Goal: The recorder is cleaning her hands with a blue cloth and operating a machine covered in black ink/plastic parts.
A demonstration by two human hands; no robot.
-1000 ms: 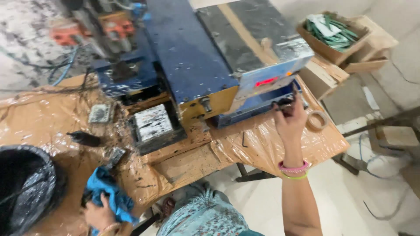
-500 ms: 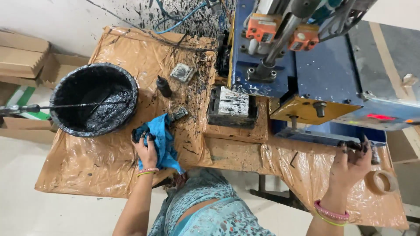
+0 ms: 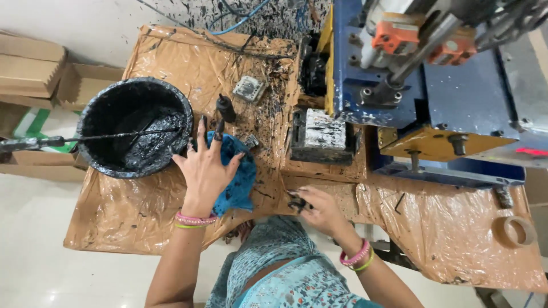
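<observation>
The desk [image 3: 142,222] is wrapped in brown plastic sheeting, crinkled and splattered all over with black ink, worst near the middle and back edge. A black tub [image 3: 134,125] half full of ink is parked at the left end, with a thin rod [image 3: 74,138] laid across its rim and sticking out past the desk edge.

The left hand [image 3: 206,168] is laid flat with fingers spread on a blue rag [image 3: 237,177], which is bunched up on the sheeting just right of the tub; the fingertips are stained black. The right hand [image 3: 317,208] is kept low near the front edge, fingers curled around something small and dark; what exactly is pinched can't be made out.

Behind the rag, a small black bottle [image 3: 225,107] and a grey square plate [image 3: 249,89] are seen on the sheeting. An inky block [image 3: 323,132] is set beside a big blue machine [image 3: 434,85] with a yellow bracket, which takes up the right half. A tape roll [image 3: 518,230] is left at the far right.

The floor [image 3: 34,251] is pale and glossy. Cardboard boxes [image 3: 34,68] are stacked at the left against a white wall that's been speckled with ink.
</observation>
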